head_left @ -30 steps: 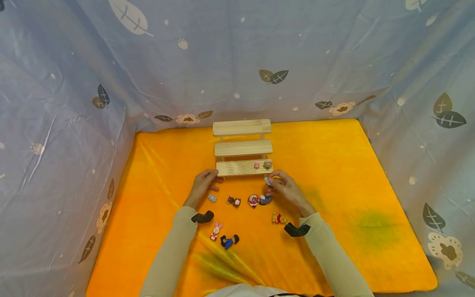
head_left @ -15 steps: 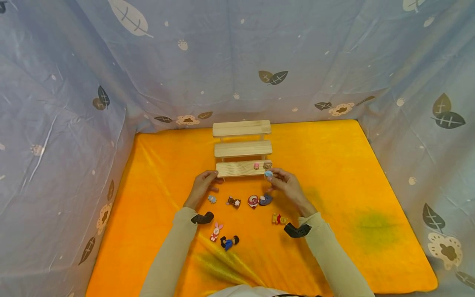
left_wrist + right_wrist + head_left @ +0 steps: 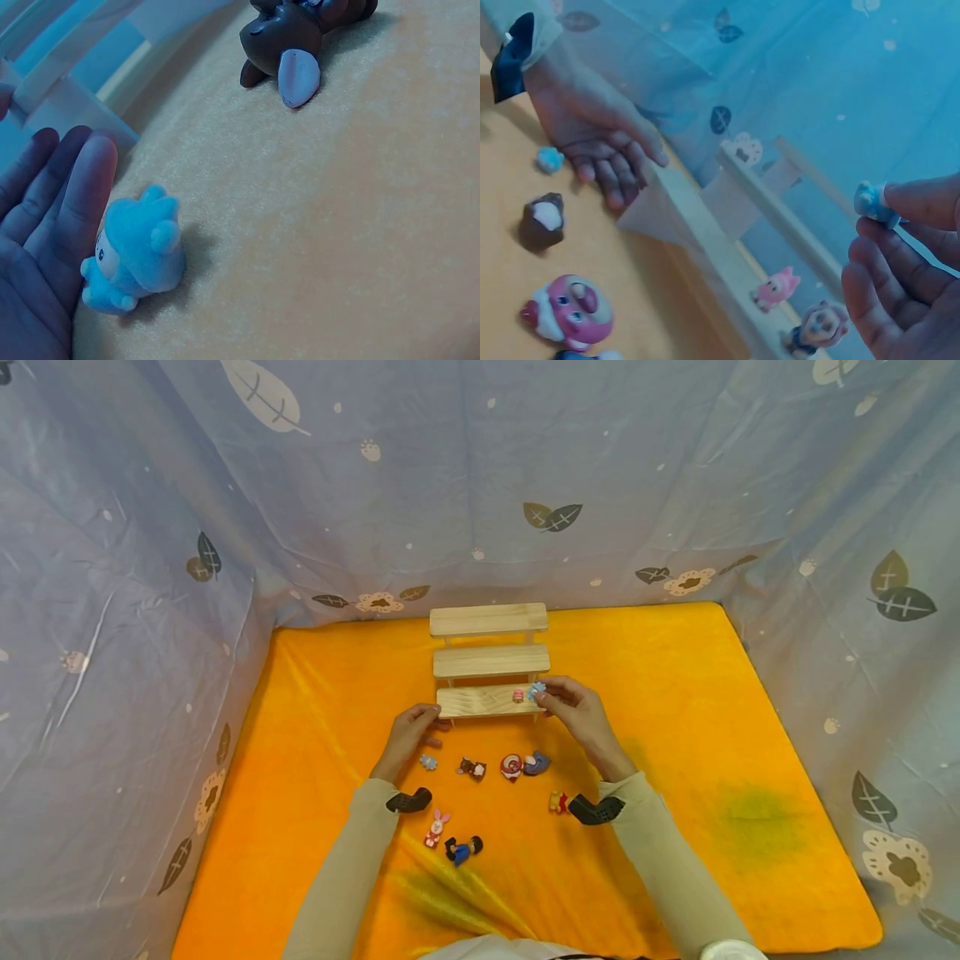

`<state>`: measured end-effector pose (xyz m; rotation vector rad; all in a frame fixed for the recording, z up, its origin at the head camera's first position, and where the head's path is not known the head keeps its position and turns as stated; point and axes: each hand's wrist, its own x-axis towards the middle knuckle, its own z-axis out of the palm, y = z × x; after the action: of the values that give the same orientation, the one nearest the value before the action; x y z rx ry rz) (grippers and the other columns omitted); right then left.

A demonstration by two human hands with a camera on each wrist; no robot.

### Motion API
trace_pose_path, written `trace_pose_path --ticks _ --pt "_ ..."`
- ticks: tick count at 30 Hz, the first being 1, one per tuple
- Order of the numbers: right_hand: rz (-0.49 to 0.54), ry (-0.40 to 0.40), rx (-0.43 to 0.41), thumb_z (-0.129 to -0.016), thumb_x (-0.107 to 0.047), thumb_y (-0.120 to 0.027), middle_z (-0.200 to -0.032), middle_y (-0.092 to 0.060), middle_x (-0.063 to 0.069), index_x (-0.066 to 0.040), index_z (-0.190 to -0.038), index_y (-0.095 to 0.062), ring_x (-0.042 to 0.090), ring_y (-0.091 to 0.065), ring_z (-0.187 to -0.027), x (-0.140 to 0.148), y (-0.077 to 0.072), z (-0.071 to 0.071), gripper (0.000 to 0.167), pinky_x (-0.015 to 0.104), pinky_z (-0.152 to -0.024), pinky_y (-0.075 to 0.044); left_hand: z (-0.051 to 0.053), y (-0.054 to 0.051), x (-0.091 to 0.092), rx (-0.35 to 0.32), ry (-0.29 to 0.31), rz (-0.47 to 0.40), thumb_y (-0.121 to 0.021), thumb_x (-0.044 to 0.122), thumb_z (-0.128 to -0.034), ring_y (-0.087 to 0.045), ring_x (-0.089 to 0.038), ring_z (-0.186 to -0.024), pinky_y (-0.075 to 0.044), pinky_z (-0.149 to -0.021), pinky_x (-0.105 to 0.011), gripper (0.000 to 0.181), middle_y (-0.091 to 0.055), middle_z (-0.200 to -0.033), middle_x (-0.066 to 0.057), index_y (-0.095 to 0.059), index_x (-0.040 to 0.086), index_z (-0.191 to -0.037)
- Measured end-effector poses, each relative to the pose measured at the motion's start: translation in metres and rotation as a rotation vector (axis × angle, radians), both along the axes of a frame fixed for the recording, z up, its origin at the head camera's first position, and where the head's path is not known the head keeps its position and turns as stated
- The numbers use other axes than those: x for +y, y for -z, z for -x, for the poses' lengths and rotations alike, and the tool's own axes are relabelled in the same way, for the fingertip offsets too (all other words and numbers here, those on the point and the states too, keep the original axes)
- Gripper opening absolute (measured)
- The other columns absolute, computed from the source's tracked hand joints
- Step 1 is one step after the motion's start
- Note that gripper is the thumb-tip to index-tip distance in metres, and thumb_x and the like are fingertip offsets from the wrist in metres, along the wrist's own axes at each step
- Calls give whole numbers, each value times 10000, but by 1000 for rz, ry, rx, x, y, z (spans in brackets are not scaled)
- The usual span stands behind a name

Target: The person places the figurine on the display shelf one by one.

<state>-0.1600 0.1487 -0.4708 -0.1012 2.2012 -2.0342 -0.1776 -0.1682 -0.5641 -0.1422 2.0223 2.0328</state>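
Observation:
My right hand (image 3: 585, 714) pinches a small light-blue figurine (image 3: 876, 202) between thumb and fingertips, above the right end of the lowest step of a three-tier wooden display stand (image 3: 480, 699). On that step stand a pink figurine (image 3: 775, 289) and a figurine with a pale hood (image 3: 821, 326), which the held one hides in the head view. My left hand (image 3: 408, 735) touches the step's left end with its thumb, its other fingers extended below. Close beside those fingers, a second light-blue figurine (image 3: 139, 255) sits on the cloth.
On the orange cloth (image 3: 675, 693) lie a brown figurine (image 3: 472, 767), a pink bear (image 3: 512, 766), a blue-grey figurine (image 3: 536, 763), a yellow bear in red (image 3: 557, 802), a pink-eared rabbit (image 3: 436, 829) and a blue-clothed figure (image 3: 462, 850). Leaf-patterned curtains (image 3: 420, 485) surround the cloth.
My right hand has lifted the light-blue figurine from in front of the stand up and forward, over the right end of the lowest step. The left hand has stayed in place.

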Motion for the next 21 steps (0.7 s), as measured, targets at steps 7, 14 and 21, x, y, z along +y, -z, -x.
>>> trace_pose_path --ticks 7,14,21 --pt "-96 -18 64 -988 -269 -684 -1110 -678 51 -85 -1254 -655 374 -662 -1066 -5 -19 11 325 379 -929 -590 1 1 0 -13 -8 -4 -593 359 -1036 -725 -135 -859 -637 -676 -296 386 -747 -1048 -131 -650 27 -1226" --pt "-282 -40 232 -993 -277 -675 -1151 -689 122 -105 -1230 -675 266 -621 -1059 -11 -33 22 292 433 -966 -522 1 1 0 -32 -14 -13 -605 372 -1027 -731 -168 -891 -638 -688 -303 387 -733 -1103 -184 -653 37 -1214" --pt "-405 -43 328 -999 -275 -668 -1214 -672 123 -67 -1251 -666 285 -612 -1099 -19 -44 29 327 503 -1028 -499 1 -3 0 -28 1 -6 -583 363 -1039 -704 -362 -1054 -643 -723 -322 402 -657 -1238 -318 -638 25 -1251"
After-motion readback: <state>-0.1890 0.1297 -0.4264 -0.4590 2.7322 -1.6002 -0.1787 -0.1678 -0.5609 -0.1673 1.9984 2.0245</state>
